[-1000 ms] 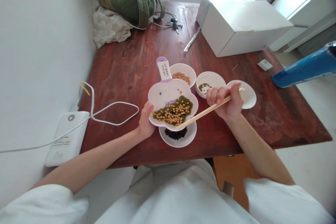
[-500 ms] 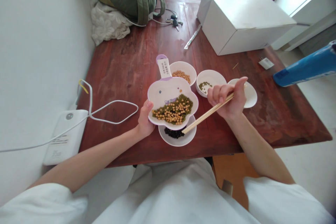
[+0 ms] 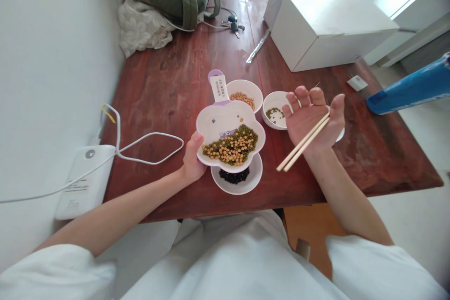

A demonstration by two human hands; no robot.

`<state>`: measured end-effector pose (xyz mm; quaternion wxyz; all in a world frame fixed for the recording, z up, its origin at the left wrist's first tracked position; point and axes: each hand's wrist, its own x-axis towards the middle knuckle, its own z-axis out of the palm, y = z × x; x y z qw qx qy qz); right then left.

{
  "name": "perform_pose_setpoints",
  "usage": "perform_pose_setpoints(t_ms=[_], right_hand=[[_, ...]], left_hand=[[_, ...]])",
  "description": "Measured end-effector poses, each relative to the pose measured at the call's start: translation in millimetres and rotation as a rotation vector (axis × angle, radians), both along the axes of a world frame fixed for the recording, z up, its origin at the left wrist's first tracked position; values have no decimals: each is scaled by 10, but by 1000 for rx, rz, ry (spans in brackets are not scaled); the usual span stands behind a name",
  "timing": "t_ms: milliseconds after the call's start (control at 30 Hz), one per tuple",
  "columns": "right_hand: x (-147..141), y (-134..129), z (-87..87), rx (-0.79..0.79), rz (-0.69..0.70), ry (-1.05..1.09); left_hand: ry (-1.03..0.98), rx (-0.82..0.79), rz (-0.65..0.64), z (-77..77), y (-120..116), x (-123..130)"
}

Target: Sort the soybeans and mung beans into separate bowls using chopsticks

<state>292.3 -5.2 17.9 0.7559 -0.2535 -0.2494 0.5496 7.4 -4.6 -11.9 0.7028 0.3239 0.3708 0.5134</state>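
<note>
While the left hand (image 3: pixel 192 159) grips the rim of a white flower-shaped plate (image 3: pixel 218 124) with a purple handle, the right hand (image 3: pixel 311 117) lies open, palm up, fingers spread, not clenched. Two wooden chopsticks (image 3: pixel 303 143) rest loose across that palm, pinching nothing. Work in hand looks like picking through the mixed green and yellow beans (image 3: pixel 230 146) on the plate, which is held near the front edge of the reddish wooden tabletop (image 3: pixel 158 103), partly over a white bowl of black beans (image 3: pixel 242 190). A bowl of yellow beans (image 3: pixel 251 88) and a bowl of green beans (image 3: pixel 270 98) sit just beyond it. Next move calls for reseating the chopsticks between the fingers before anything can be pinched. Both forearms reach forward from white sleeves (image 3: pixel 59 272).
</note>
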Motion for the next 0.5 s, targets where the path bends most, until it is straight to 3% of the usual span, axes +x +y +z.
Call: perform_pose_setpoints(t_ms=[233,500], right_hand=[[152,102,-63,-100,-14,167],[327,161,-155,-201,-46,201]], left_hand=[[43,-27,17,38,-7,13],[36,-45,-34,49,-10,3]])
